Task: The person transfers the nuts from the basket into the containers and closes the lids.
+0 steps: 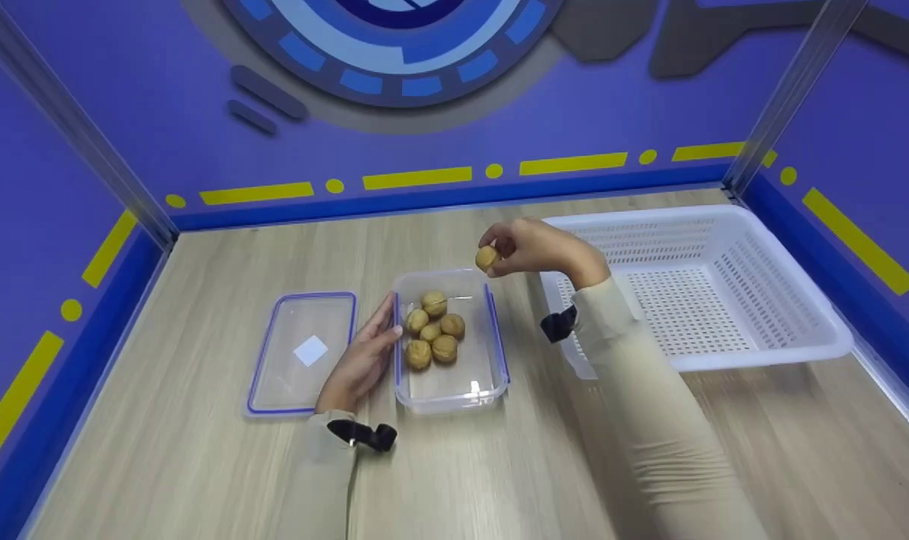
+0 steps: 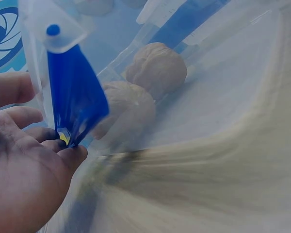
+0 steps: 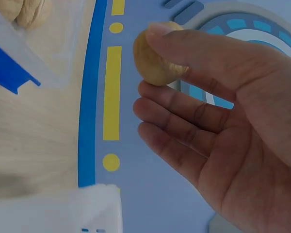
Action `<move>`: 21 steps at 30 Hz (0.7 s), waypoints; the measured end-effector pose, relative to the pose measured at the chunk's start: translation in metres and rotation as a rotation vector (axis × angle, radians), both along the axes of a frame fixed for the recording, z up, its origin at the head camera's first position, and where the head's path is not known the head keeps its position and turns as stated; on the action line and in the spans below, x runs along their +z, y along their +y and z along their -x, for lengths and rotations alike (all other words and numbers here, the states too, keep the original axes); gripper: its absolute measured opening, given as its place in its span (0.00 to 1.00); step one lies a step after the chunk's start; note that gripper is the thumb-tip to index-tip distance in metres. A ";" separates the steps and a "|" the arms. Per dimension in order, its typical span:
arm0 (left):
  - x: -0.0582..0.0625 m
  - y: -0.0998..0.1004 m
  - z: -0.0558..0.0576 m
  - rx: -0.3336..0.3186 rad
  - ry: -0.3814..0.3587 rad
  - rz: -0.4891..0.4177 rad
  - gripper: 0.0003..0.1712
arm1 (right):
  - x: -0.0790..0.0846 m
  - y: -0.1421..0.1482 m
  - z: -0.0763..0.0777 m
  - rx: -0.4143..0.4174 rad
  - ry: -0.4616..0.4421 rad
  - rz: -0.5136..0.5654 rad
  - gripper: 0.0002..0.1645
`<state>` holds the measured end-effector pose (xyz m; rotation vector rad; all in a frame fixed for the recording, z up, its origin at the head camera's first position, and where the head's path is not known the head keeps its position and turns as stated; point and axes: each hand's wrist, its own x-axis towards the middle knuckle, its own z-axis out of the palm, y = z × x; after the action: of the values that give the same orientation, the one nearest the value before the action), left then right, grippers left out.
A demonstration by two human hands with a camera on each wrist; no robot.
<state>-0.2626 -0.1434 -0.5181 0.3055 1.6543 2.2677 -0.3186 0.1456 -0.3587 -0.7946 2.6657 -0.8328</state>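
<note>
A walnut (image 1: 487, 259) is pinched between the thumb and fingertips of my right hand (image 1: 541, 247), raised beside the far right corner of a clear plastic container (image 1: 469, 386). In the right wrist view the same walnut (image 3: 157, 56) sits at the thumb tip, the other fingers extended below it. Several walnuts (image 1: 445, 349) lie in the container, mostly toward its left side. My left hand (image 1: 361, 364) rests along the container's left wall, its thumb at the rim. The left wrist view shows its fingers, fairly straight, at the blue side flap (image 2: 75, 92).
Left of the container a clear lid (image 1: 282, 375) with a blue seal and a white label lies flat on the wooden table (image 1: 199, 465). On the right stands a large white perforated basket (image 1: 769, 356), partly behind my right arm. Blue patterned walls (image 1: 439, 150) enclose the table.
</note>
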 end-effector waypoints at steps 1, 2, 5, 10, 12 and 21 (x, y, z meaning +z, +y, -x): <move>0.000 0.000 0.000 -0.001 0.002 0.001 0.41 | 0.000 -0.002 0.001 0.004 -0.003 0.000 0.22; 0.000 -0.001 0.000 -0.001 0.001 0.002 0.41 | -0.001 -0.004 0.001 0.008 -0.009 0.001 0.22; -0.001 -0.001 0.000 0.001 -0.004 0.005 0.41 | -0.002 -0.010 0.003 0.012 -0.027 0.006 0.22; 0.000 0.000 0.000 0.005 -0.012 -0.005 0.41 | -0.006 -0.019 0.003 0.005 -0.053 0.011 0.22; 0.000 0.000 0.000 0.009 -0.013 -0.007 0.41 | -0.008 -0.021 0.002 0.002 -0.054 0.012 0.23; 0.002 0.001 0.000 0.012 -0.012 -0.008 0.40 | -0.023 -0.035 0.004 0.030 -0.045 0.034 0.23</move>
<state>-0.2623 -0.1419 -0.5165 0.2839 1.6465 2.2809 -0.3228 0.1108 -0.3812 -0.8112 2.6005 -0.8798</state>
